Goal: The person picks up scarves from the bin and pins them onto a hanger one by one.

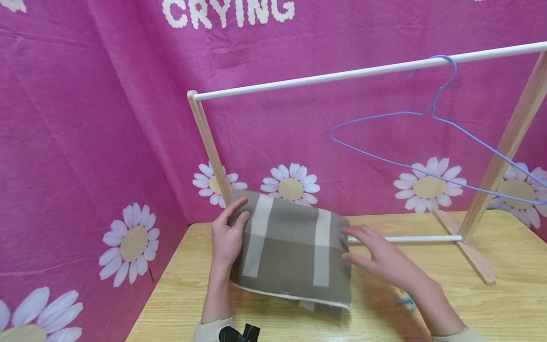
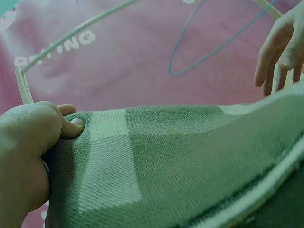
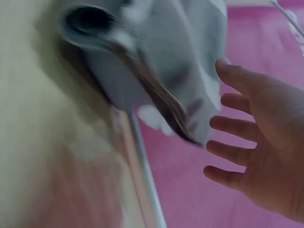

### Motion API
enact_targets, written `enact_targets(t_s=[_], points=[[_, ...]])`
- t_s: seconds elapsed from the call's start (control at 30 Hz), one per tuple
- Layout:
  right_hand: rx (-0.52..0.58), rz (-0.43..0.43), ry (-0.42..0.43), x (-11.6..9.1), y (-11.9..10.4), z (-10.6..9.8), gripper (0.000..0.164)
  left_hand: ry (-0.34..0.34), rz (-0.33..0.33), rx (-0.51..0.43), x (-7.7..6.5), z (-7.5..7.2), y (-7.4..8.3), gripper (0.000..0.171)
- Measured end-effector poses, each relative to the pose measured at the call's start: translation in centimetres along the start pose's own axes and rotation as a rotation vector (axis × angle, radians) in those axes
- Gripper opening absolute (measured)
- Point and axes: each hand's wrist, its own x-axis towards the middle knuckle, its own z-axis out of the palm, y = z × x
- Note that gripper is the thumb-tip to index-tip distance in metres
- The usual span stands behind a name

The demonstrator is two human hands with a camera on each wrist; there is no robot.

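Note:
A folded grey-brown checked knit cloth (image 1: 290, 256) with cream stripes is held up over the table, its lower edge pale. My left hand (image 1: 228, 235) pinches the cloth's upper left corner, thumb in front and fingers behind. In the left wrist view the thumb of the left hand (image 2: 35, 142) presses on the knit. At the cloth's right edge is my right hand (image 1: 380, 254), fingers extended. The right wrist view shows this right hand (image 3: 270, 137) with its fingers spread and straight beside the cloth (image 3: 190, 61), whose layers and a rolled fold show there.
Behind the cloth stands a wooden rack (image 1: 508, 137) with a white top rail (image 1: 320, 78). A blue wire hanger (image 1: 384, 114) hangs on the rail at right. A small blue object (image 1: 408, 304) lies on the wooden table (image 1: 171, 289). A pink flowered curtain (image 1: 128, 118) backs the table.

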Motion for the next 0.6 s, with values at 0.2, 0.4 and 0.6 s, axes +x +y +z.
enact_targets(t_s=[0.2,0.4,0.6], points=[[-0.108,-0.059,-0.004,0.6,-1.9,2.9,0.053,0.015,-0.014,0.012,0.2,0.1,-1.0,0.031],[-0.177,-0.067,0.015,0.5,-2.5,3.6,0.046,0.020,-0.042,-0.006,0.3,0.1,-1.4,0.031],[-0.170,-0.039,-0.009,0.5,-2.8,3.7,0.048,0.090,-0.085,-0.097,0.2,0.1,-0.2,0.029]])
